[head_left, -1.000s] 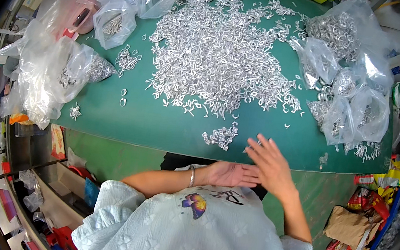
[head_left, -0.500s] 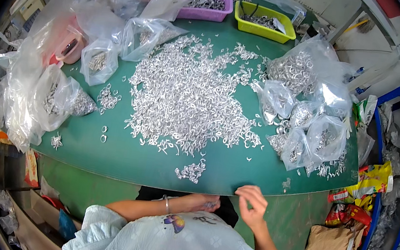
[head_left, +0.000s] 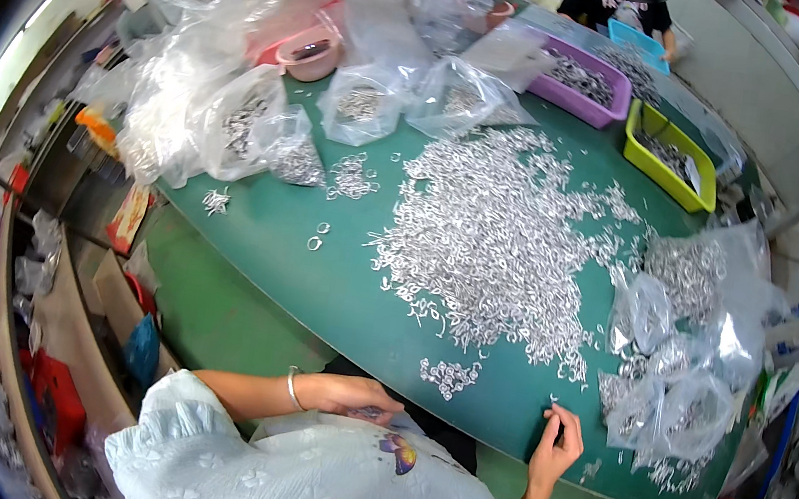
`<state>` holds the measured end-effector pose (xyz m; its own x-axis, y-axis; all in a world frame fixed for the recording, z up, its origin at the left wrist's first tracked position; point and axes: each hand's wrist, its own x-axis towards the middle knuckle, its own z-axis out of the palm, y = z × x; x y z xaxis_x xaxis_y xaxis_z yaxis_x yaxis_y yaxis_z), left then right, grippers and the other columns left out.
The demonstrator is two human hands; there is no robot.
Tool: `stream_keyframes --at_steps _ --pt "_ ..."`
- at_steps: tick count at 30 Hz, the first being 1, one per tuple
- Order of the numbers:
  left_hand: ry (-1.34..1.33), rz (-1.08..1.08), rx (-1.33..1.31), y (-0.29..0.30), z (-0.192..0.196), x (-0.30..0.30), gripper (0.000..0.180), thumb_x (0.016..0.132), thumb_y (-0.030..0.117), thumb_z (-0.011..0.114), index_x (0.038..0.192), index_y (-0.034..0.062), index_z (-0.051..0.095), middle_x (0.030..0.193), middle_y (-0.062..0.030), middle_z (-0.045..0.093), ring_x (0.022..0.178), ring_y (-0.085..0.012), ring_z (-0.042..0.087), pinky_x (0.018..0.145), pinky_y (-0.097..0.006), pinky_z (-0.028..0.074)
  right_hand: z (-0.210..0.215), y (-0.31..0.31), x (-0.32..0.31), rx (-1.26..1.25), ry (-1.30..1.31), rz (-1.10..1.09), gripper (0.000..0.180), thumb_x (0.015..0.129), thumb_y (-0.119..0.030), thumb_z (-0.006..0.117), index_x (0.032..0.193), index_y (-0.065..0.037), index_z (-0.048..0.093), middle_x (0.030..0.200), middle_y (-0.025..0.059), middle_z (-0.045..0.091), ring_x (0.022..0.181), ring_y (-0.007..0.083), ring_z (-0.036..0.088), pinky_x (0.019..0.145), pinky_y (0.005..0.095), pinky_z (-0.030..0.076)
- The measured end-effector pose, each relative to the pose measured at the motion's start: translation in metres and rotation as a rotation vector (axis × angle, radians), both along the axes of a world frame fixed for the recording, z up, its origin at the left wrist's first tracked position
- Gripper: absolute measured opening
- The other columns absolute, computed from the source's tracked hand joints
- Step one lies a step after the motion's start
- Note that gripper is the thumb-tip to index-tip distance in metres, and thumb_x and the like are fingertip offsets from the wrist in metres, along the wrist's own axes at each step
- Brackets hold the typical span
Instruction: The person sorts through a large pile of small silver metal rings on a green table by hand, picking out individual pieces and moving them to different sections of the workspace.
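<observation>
My left hand (head_left: 352, 397) is near my lap, just off the table's front edge, with its fingers curled around some small silver metal pieces (head_left: 368, 413), partly hidden by the hand. Above the front edge, my right hand (head_left: 558, 452) has thumb and forefinger pinched at a tiny silver piece (head_left: 553, 399); its exact shape is too small to make out. Ahead of both hands spreads a large pile of small curved silver pieces (head_left: 491, 241). Between the hands and that pile lies a little cluster of silver pieces (head_left: 449, 378) on the green table (head_left: 335, 281).
Clear bags of metal parts (head_left: 278, 138) stand at the left, with more bags (head_left: 696, 410) at the right. Two rings (head_left: 316, 243) lie left of the pile. A purple bin (head_left: 583, 82) and a yellow-green bin (head_left: 672, 159) hold parts. Another person (head_left: 621, 4) is at the far end.
The view has swung left, so the table appears shifted right and tilted. My right hand has risen over the table edge, fingertips now together at a tiny piece. The left hand remains curled near my lap.
</observation>
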<state>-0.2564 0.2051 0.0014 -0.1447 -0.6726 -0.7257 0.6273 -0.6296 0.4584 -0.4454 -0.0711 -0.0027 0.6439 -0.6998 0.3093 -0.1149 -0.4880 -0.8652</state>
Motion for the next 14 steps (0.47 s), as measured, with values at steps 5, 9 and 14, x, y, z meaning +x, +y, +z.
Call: stream_keyframes --at_steps 5,9,14 --pt "0.177 0.248 -0.124 0.003 0.027 0.030 0.040 0.100 0.036 0.050 0.078 0.0052 0.060 0.070 -0.0069 0.057 0.048 -0.0101 0.045 0.038 -0.021 0.032 -0.002 -0.002 0.002 -0.018 0.035 0.045 0.012 0.088 0.006 0.054 0.095 0.006 0.065 0.082 0.0130 0.064 0.074 0.0204 0.061 0.069 0.0301 0.048" --pt "0.202 0.683 -0.095 -0.032 0.042 0.097 0.038 0.099 0.037 0.050 0.090 0.0028 0.063 0.078 -0.0111 0.064 0.057 -0.0171 0.060 0.050 -0.025 0.053 -0.001 -0.003 0.002 -0.031 0.061 0.030 0.012 0.088 0.005 0.054 0.094 0.005 0.065 0.081 0.0132 0.064 0.073 0.0205 0.061 0.069 0.0303 0.048" --pt "0.083 1.078 -0.270 -0.088 0.060 0.225 0.041 0.100 0.037 0.045 0.115 -0.0009 0.053 0.106 -0.0133 0.062 0.093 -0.0247 0.065 0.067 -0.026 0.058 -0.010 -0.008 0.003 -0.004 0.065 0.009 0.012 0.087 0.002 0.057 0.093 0.005 0.066 0.082 0.0132 0.065 0.074 0.0221 0.063 0.072 0.0308 0.050"
